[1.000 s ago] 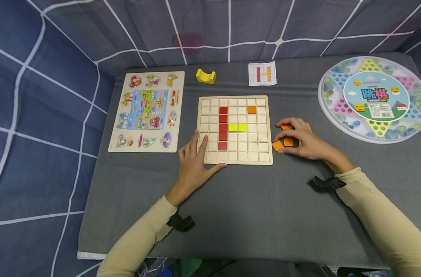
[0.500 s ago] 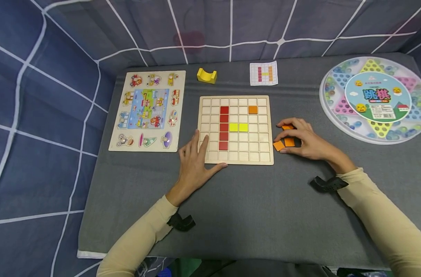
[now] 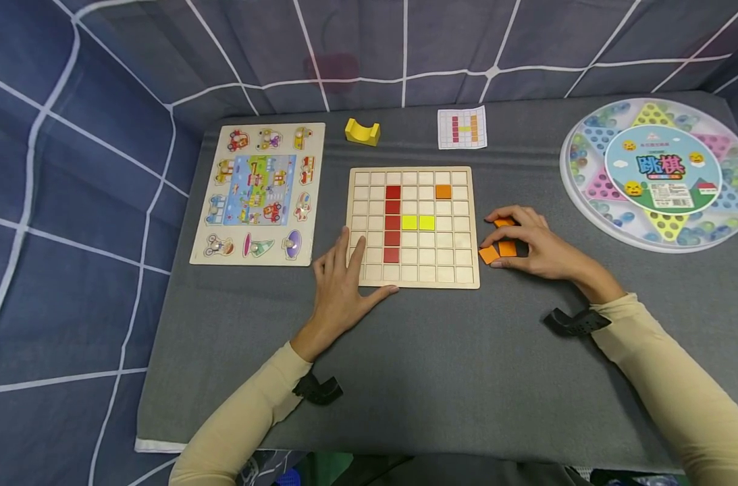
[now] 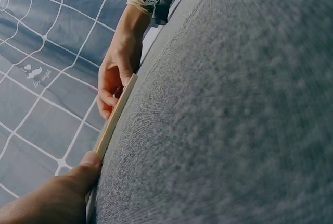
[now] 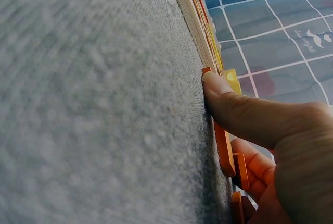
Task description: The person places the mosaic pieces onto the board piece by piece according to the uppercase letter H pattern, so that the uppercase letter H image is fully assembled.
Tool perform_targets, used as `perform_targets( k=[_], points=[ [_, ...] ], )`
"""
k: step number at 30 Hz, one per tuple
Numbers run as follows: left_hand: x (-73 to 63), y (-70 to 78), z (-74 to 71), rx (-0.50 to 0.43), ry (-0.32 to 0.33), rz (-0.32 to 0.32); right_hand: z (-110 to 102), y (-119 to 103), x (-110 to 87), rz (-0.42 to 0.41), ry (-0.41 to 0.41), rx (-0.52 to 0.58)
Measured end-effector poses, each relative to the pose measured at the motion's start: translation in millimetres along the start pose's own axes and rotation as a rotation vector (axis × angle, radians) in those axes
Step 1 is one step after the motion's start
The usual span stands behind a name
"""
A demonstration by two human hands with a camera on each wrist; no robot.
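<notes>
A square wooden grid board [image 3: 454, 258] lies in mid-table in the head view. On it sit a column of several red tiles [image 3: 392, 223], two yellow tiles [image 3: 418, 223] and one orange tile [image 3: 443, 192]. My left hand [image 3: 337, 291] rests at the board's lower left corner, fingers spread over the left edge and thumb along the front edge. Just right of the board, my right hand [image 3: 535, 248] pinches a loose orange tile [image 3: 488, 254] between thumb and finger. More orange tiles [image 3: 507, 248] lie under its curled fingers, partly hidden; the right wrist view shows several orange edges [image 5: 225, 151].
A small printed pattern card [image 3: 462, 128] and a yellow curved block [image 3: 362, 132] lie behind the board. At left is a wooden picture puzzle [image 3: 256, 250]; at right, a round Chinese checkers box [image 3: 660, 175]. A grid-patterned curtain [image 3: 356, 54] hangs along the back.
Both hands and the tiles keep their places. Only a slight shift of the head view shows.
</notes>
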State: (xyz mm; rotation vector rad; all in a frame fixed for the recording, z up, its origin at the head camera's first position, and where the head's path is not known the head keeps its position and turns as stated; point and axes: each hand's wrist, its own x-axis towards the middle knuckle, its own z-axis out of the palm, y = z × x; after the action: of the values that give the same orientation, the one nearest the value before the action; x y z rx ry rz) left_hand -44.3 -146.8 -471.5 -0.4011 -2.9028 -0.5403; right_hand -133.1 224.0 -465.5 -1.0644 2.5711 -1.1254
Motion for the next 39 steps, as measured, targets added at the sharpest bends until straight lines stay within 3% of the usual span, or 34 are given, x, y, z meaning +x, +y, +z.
perform_targets(
  k=[12,21,32,39],
  points=[
    [-0.2,-0.2,-3.9,0.009,0.011,0.004,0,-2,2.0,-0.005,0.020,0.010],
    [1.0,-1.0,-5.0,0.007,0.001,-0.006,-1,-8,16.5,0.000,0.109,-0.009],
    [-1.4,-2.2,-1.2,0.012,0.015,-0.006,11,-22,71.5,0.151,0.219,-0.033],
    [-1.3,0.6,-1.4,0.026,0.012,-0.005,18,-21,86.2,0.265,0.229,-0.001]
  ],
)
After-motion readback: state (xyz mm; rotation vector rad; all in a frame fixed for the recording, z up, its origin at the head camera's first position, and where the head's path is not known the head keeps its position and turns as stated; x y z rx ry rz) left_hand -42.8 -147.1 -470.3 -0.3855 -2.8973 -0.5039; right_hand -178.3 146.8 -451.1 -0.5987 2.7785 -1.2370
